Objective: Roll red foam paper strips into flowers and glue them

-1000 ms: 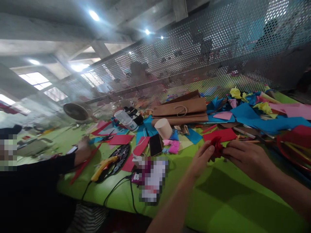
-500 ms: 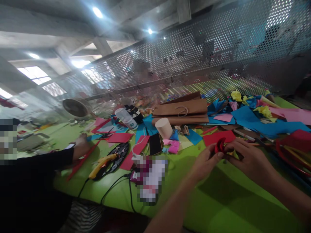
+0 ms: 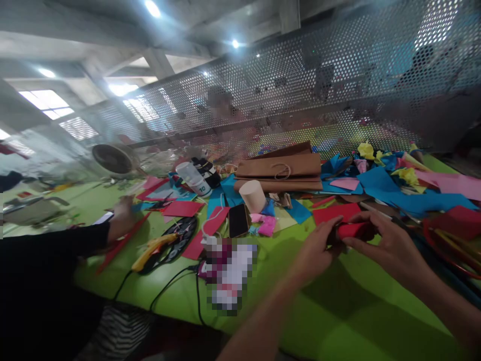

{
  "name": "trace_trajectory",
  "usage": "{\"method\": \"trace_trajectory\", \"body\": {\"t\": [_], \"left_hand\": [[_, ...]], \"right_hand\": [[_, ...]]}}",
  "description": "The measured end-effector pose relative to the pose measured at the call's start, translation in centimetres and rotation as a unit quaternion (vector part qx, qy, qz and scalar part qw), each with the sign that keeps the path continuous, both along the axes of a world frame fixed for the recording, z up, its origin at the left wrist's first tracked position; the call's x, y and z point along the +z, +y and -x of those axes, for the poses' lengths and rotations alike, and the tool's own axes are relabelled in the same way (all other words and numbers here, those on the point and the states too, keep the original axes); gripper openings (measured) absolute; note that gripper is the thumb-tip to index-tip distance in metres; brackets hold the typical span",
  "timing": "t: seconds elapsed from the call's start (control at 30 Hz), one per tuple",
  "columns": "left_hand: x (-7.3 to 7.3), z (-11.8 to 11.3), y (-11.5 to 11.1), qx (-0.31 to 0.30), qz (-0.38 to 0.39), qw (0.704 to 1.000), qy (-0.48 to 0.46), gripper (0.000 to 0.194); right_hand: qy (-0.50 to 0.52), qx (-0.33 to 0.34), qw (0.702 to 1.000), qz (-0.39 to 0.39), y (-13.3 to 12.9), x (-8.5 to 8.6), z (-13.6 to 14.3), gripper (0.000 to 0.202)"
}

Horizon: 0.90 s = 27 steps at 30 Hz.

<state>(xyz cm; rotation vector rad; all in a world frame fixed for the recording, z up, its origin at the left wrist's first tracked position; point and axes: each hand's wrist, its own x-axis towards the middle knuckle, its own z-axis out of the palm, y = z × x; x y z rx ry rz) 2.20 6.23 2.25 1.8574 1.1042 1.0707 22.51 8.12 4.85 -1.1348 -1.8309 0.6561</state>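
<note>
Between my two hands is a small piece of curled red paper (image 3: pixel 352 230), its broad side now facing me. The fingers of my left hand (image 3: pixel 319 241) close on its left end. From the other side my right hand (image 3: pixel 384 239) pinches it, thumb below and fingers over the top. Both hands hover above the green table (image 3: pixel 338 321). Just behind them lies a flat red sheet (image 3: pixel 330 213), partly covered by my fingers.
A paper roll (image 3: pixel 253 196), dark phone (image 3: pixel 238 221) and pink crumpled bits (image 3: pixel 267 225) lie left of my hands. Further left are a yellow glue gun (image 3: pixel 154 252) and a co-worker's arm (image 3: pixel 75 250). Blue paper (image 3: pixel 394 188) and brown paper (image 3: pixel 281 170) lie behind.
The red paper was a folded, petal-like curl with its edges up; it has turned and now shows a smooth, wider face. My right fingers have shifted over it.
</note>
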Motion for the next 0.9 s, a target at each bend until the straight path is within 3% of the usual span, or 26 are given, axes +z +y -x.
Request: {"method": "trace_trajectory", "body": {"t": [0.27,0.43,0.6,0.7,0.9], "left_hand": [[-0.8,-0.4,0.2,0.01,0.031,0.999,-0.02,0.054],[-1.2,-0.6,0.2,0.011,0.065,0.995,-0.07,0.059],[-1.6,-1.0,0.2,-0.009,0.124,0.985,-0.116,0.057],[-1.6,-1.4,0.2,-0.034,0.184,0.968,-0.167,0.056],[0.0,-1.2,-0.6,-0.079,0.238,0.949,-0.192,0.065]], "right_hand": [[0.062,0.041,0.994,0.085,-0.1,0.0,0.2,0.039],[0.086,0.051,0.99,0.102,0.1,0.0,0.7,0.031],[0.078,0.066,0.991,0.082,-0.1,0.4,1.0,0.024],[0.069,0.052,0.994,0.068,-0.2,0.5,0.9,0.03],[0.058,0.032,0.998,0.005,0.1,0.5,0.6,0.033]]}}
